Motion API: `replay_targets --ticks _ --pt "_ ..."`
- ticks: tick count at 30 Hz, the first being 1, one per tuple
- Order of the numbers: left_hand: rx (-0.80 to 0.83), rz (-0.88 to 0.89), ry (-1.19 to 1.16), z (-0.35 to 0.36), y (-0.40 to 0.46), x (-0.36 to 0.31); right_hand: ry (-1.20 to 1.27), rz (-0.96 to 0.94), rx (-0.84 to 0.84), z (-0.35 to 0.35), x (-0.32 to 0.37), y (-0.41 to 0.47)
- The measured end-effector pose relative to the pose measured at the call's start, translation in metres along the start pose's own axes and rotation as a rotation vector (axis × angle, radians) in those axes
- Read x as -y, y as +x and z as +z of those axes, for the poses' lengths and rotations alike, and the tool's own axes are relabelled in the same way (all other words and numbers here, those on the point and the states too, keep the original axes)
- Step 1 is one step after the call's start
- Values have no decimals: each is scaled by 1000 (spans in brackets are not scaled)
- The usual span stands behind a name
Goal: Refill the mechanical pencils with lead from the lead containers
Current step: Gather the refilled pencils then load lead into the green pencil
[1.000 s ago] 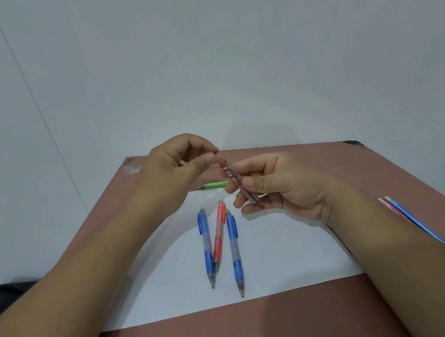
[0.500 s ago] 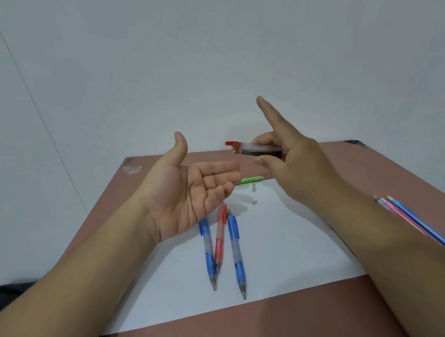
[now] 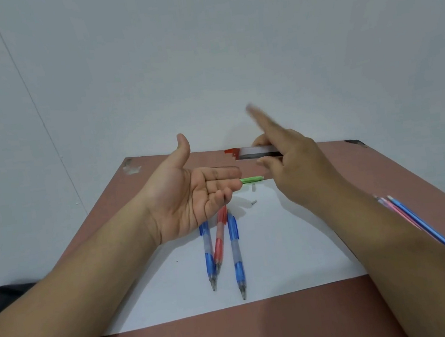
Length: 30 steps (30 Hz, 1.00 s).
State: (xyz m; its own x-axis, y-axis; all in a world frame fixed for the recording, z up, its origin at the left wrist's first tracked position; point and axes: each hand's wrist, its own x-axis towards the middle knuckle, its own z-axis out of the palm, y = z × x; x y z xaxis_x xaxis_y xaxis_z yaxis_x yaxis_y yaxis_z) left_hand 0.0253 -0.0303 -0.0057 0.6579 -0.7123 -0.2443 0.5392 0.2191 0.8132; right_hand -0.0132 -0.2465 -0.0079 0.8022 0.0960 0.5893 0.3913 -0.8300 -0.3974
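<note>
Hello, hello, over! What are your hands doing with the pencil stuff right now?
Left hand open, palm up. Right hand pinching lead container, red cap toward the palm. Three pencils waiting on the paper. Nothing in the way.

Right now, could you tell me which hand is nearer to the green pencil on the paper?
Left. The left hand lies palm up, its fingertips by the green pencil. The right hand grips the lead container just above it.

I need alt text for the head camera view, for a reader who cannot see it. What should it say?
The right hand holds a lead container with a red cap level, its cap end over the open, palm-up left hand. Below them, two blue mechanical pencils and a red mechanical pencil lie on a white sheet on a brown table.
</note>
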Motion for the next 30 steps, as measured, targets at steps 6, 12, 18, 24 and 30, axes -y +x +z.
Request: replay_targets --ticks 6,12,18,24,30 --pt "16 -17 18 -3 3 1 18 1 2 -1 0 1" --pt "27 -17 15 -6 5 2 44 14 28 -1 1 0" --pt "28 -13 19 -7 5 2 38 13 33 0 1 1" --pt "19 -14 29 -6 5 2 32 -12 30 1 2 0" --pt "8 -14 42 -4 4 2 3 -15 103 2 2 2"
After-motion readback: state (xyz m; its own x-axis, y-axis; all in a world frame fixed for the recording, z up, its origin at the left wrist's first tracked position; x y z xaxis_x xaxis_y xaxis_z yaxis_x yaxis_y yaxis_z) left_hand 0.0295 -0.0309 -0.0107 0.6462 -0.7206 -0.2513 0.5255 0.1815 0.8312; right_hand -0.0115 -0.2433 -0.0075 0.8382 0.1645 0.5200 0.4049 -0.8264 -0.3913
